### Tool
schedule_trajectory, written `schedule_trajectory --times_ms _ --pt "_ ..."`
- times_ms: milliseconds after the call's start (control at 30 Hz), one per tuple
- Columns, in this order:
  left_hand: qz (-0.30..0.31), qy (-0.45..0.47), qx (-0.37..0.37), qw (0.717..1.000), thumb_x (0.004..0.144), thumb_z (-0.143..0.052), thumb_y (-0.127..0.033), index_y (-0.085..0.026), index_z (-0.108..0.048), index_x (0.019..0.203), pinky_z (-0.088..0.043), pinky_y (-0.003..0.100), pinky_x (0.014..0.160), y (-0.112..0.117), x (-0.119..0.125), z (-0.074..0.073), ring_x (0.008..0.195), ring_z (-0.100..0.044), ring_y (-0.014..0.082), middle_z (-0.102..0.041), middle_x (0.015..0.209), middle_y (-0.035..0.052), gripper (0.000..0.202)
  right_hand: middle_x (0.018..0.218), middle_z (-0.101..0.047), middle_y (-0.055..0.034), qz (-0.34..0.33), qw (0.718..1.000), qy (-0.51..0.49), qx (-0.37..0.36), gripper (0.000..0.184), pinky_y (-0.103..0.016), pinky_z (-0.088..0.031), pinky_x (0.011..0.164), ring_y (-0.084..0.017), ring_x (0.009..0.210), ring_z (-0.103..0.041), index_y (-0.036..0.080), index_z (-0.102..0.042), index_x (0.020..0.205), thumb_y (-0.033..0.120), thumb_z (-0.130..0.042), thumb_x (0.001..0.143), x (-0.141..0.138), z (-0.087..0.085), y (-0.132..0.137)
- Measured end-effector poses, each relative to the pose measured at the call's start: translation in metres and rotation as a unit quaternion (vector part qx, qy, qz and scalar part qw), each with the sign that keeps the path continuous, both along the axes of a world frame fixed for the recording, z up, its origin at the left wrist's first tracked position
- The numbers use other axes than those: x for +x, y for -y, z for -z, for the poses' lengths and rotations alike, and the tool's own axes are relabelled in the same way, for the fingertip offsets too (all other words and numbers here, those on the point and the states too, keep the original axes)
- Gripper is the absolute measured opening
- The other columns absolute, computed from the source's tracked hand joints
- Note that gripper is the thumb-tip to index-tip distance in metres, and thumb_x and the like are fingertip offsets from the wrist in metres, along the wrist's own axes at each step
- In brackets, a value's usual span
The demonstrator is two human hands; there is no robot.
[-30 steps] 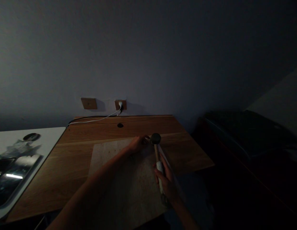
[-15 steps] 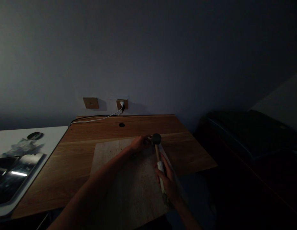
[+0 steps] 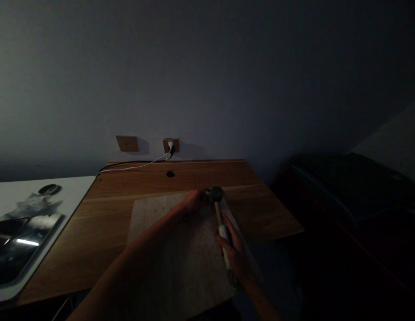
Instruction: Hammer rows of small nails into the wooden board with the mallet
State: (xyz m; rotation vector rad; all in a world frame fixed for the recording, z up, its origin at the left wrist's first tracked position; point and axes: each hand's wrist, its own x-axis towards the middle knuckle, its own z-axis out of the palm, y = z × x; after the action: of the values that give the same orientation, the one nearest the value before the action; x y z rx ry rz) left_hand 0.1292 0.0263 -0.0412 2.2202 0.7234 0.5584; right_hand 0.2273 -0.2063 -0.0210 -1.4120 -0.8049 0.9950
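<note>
Gripping a mallet around its pale, wrapped handle, the right hand is closing firmly, with the fingers curling over the shaft and the mallet pointing away from the person. The mallet's round dark head is sitting near the far edge of a pale speckled sheet, and the dim view does not show whether it is touching the sheet. The left hand is reaching across the sheet and resting just beside that head, its fingers bunched narrowly, though whether they are pinching anything small is impossible to tell. The sheet is lying on a wooden desk with a small dark hole near its back edge. A white cable is running from a wall socket, beside a wall plate. A white table is standing against the desk's left side, holding a shiny dark tray, while a dark shape is sitting in shadow to the right.
</note>
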Motion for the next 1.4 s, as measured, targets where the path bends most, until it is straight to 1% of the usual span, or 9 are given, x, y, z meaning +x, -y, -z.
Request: schedule_trajectory --times_ms 133,333,533,633,800,1000,1167,1267,1400 --pt "0.016 0.005 -0.011 1.0 0.077 -0.067 -0.008 -0.017 -0.067 0.127 -0.054 0.024 0.079 -0.0002 -0.0005 -0.0004 0.087 -0.075 0.019 -0.081 0.096 0.0043 0.051 0.092 -0.062 0.002 -0.003 1.0 0.013 0.003 0.074 -0.023 -0.041 0.045 -0.009 0.052 -0.048 0.027 -0.043 0.155 0.038 -0.065 0.086 -0.0007 0.0005 0.0003" --pt "0.016 0.008 -0.014 1.0 0.078 -0.067 -0.008 -0.018 -0.067 0.128 -0.054 0.025 0.081 -0.0005 -0.0006 0.0005 0.092 -0.076 0.0202 -0.081 0.101 0.0047 0.051 0.092 -0.062 0.0017 -0.008 1.0 0.014 0.0 0.072 -0.023 -0.043 0.046 -0.01 0.054 -0.048 0.025 -0.043 0.155 0.037 -0.063 0.087 -0.001 -0.0029 0.0014" --pt "0.01 0.0 -0.005 1.0 0.078 -0.068 -0.009 -0.018 -0.067 0.126 -0.054 0.025 0.081 -0.0031 -0.0001 0.0056 0.092 -0.075 0.0203 -0.081 0.1 0.0051 0.049 0.086 -0.061 0.0028 0.002 1.0 0.002 -0.009 0.074 -0.022 -0.04 0.043 -0.01 0.051 -0.045 0.025 -0.047 0.154 0.039 -0.066 0.083 -0.0019 -0.0047 0.0002" --pt "0.013 0.007 -0.008 1.0 0.079 -0.067 -0.007 -0.018 -0.067 0.128 -0.054 0.024 0.08 -0.0035 0.0005 0.0068 0.089 -0.075 0.0191 -0.081 0.099 0.0048 0.05 0.085 -0.062 0.0025 0.006 1.0 0.015 -0.009 0.073 -0.022 -0.041 0.043 -0.011 0.053 -0.047 0.025 -0.048 0.153 0.038 -0.066 0.084 -0.0022 -0.0054 -0.0006" --pt "0.009 0.003 -0.007 1.0 0.078 -0.067 -0.006 -0.019 -0.067 0.128 -0.054 0.025 0.081 -0.0021 0.0002 0.0046 0.09 -0.075 0.0191 -0.081 0.1 0.0033 0.052 0.087 -0.062 0.0023 0.006 1.0 0.02 -0.004 0.071 -0.022 -0.042 0.046 -0.01 0.054 -0.047 0.024 -0.049 0.153 0.036 -0.065 0.085 -0.0013 -0.0034 0.0001" --pt "0.006 0.0 -0.008 1.0 0.077 -0.067 -0.009 -0.019 -0.07 0.122 -0.054 0.025 0.08 -0.0011 -0.0006 0.0027 0.092 -0.074 0.0204 -0.08 0.099 0.0041 0.047 0.083 -0.06 0.004 -0.008 1.0 0.013 -0.004 0.073 -0.022 -0.04 0.044 -0.01 0.051 -0.046 0.025 -0.043 0.157 0.035 -0.064 0.087 -0.0004 0.0 -0.0016" --pt "0.002 -0.004 0.002 1.0 0.075 -0.068 -0.007 -0.017 -0.07 0.123 -0.053 0.025 0.078 -0.0017 -0.0001 0.0046 0.087 -0.074 0.02 -0.08 0.095 0.0039 0.05 0.08 -0.062 0.0033 0.007 0.999 0.03 -0.005 0.07 -0.023 -0.042 0.046 -0.011 0.052 -0.048 0.026 -0.05 0.153 0.037 -0.065 0.085 -0.0016 -0.0042 -0.0022" --pt "0.0 -0.004 0.001 1.0 0.077 -0.068 -0.01 -0.018 -0.07 0.122 -0.054 0.026 0.08 -0.0018 0.0 0.0045 0.09 -0.074 0.0211 -0.08 0.097 0.0041 0.046 0.081 -0.063 0.0032 0.005 0.999 0.03 -0.011 0.073 -0.023 -0.042 0.044 -0.011 0.051 -0.048 0.025 -0.048 0.154 0.037 -0.065 0.084 -0.0019 -0.0053 -0.0018" --pt "-0.003 -0.006 0.004 1.0 0.077 -0.069 -0.009 -0.019 -0.071 0.12 -0.054 0.026 0.083 -0.0009 -0.0008 0.0029 0.091 -0.074 0.0206 -0.08 0.099 0.0037 0.045 0.084 -0.065 0.0022 0.006 0.999 0.033 -0.015 0.075 -0.023 -0.044 0.044 -0.012 0.053 -0.049 0.025 -0.047 0.155 0.037 -0.065 0.083 -0.0012 -0.0036 -0.002"
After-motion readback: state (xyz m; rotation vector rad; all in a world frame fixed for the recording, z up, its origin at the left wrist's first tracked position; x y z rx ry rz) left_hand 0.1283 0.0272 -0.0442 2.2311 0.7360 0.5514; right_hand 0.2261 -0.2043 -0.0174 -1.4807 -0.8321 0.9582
